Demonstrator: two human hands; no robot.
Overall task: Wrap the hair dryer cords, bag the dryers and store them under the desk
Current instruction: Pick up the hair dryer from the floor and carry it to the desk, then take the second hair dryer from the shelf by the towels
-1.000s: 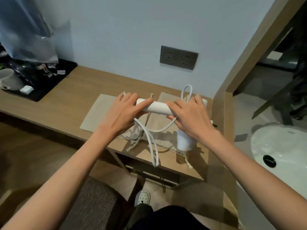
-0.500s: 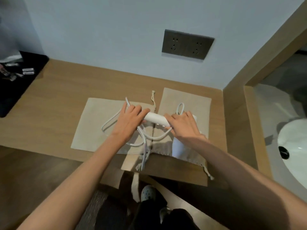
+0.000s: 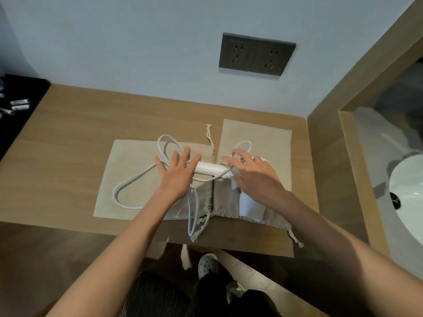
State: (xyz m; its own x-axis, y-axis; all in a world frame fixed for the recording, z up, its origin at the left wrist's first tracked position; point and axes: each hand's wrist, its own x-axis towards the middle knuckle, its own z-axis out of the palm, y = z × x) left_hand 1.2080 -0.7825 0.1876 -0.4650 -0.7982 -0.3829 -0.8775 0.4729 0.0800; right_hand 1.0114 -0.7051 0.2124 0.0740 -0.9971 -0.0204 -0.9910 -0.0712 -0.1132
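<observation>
A white hair dryer point(image 3: 211, 168) lies on two beige drawstring bags on the wooden desk point(image 3: 68, 138). Its handle points left and its barrel point(image 3: 250, 205) points toward me over the right bag point(image 3: 270, 138). The white cord point(image 3: 128, 186) loops loosely over the left bag point(image 3: 128, 161) and hangs off the desk's front edge. My left hand point(image 3: 177, 171) hovers flat with fingers spread over the handle's left end and the cord. My right hand point(image 3: 254, 172) is over the dryer's head, fingers straight and relaxed, holding nothing.
A dark double wall socket point(image 3: 255, 56) sits above the desk. A black tray point(image 3: 16, 106) with small packets is at the far left. A wooden partition and a white sink point(image 3: 407, 195) stand to the right. A grey chair seat point(image 3: 155, 296) and my shoes are below.
Both hands have let go of the dryer, which now lies on the bags, and the fingers have opened. The view has tipped down over the desk.
</observation>
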